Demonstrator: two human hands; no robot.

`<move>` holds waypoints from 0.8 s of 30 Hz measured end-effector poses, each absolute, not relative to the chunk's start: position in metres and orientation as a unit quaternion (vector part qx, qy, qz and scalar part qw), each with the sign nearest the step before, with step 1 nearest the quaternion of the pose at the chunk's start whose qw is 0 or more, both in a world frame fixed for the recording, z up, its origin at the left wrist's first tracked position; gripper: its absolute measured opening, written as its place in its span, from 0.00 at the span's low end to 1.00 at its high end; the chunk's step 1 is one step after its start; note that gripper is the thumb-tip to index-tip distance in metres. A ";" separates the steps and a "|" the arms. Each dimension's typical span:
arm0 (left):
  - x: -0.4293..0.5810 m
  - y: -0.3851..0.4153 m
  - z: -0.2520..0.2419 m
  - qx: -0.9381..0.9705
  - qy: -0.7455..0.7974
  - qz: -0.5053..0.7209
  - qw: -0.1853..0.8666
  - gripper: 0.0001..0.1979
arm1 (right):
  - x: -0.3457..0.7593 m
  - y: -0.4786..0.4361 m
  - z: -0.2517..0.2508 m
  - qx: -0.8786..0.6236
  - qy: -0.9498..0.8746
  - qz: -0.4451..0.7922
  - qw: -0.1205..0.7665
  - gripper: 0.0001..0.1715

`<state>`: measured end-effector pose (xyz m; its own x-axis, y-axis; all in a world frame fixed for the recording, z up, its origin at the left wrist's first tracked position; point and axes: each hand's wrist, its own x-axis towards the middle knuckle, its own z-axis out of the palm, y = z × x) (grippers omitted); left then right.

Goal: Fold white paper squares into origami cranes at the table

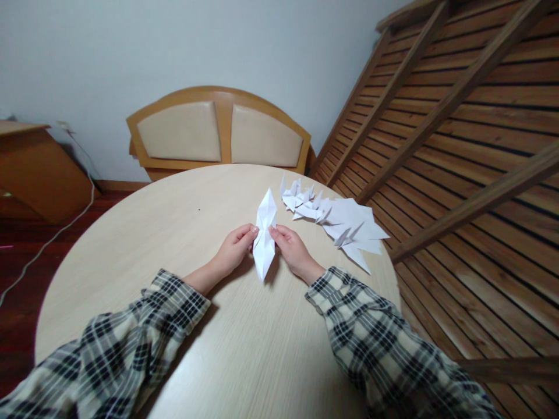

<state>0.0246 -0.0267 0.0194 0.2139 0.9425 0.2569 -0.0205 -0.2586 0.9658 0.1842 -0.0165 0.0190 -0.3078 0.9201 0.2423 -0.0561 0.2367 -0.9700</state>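
Observation:
A white sheet of origami paper, folded into a long diamond with pointed ends, is held up over the table. My left hand pinches its left edge near the middle, thumb on the front face. On the opposite edge, my right hand grips the paper in the same way, thumb in front. Crease lines run across the diamond's face, and the fingers behind it are mostly hidden. To the right of my right hand, several folded white paper cranes lie in a row.
Loose white paper sheets are fanned near the right rim of the round wooden table. A padded headboard stands behind it. Wooden slats rise close on the right. A white cable trails at left beside a wooden desk.

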 end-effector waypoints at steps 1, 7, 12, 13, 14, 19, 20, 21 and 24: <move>0.025 -0.027 0.020 0.621 0.381 0.501 0.468 0.16 | 0.184 -0.017 0.020 -0.355 -0.633 0.493 0.480 0.23; 0.025 -0.031 0.025 0.648 0.417 0.566 0.294 0.11 | 0.186 -0.019 0.025 -0.412 -0.666 0.350 0.513 0.23; 0.025 -0.039 0.030 0.724 0.417 0.519 0.181 0.09 | 0.188 -0.018 0.027 -0.426 -0.661 0.291 0.545 0.23; 0.025 -0.040 0.031 0.742 0.409 0.498 0.183 0.08 | 0.188 -0.017 0.028 -0.426 -0.660 0.286 0.549 0.22; 0.026 -0.041 0.032 0.756 0.404 0.479 0.190 0.09 | 0.187 -0.017 0.028 -0.424 -0.659 0.283 0.553 0.22; 0.028 -0.043 0.034 0.771 0.404 0.444 0.213 0.13 | 0.184 -0.019 0.030 -0.396 -0.657 0.314 0.559 0.17; 0.027 -0.043 0.033 0.768 0.406 0.445 0.216 0.15 | 0.183 -0.020 0.030 -0.387 -0.659 0.329 0.556 0.16; 0.027 -0.043 0.033 0.765 0.408 0.446 0.221 0.16 | 0.183 -0.021 0.029 -0.377 -0.661 0.342 0.551 0.15; 0.026 -0.042 0.032 0.753 0.412 0.451 0.245 0.16 | 0.181 -0.024 0.030 -0.350 -0.678 0.358 0.539 0.14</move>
<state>0.0257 -0.0420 0.0321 0.2533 0.8416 0.4771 0.3986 -0.5401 0.7412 0.1814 -0.0242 0.0296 -0.1744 0.8593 0.4808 0.0883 0.5000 -0.8615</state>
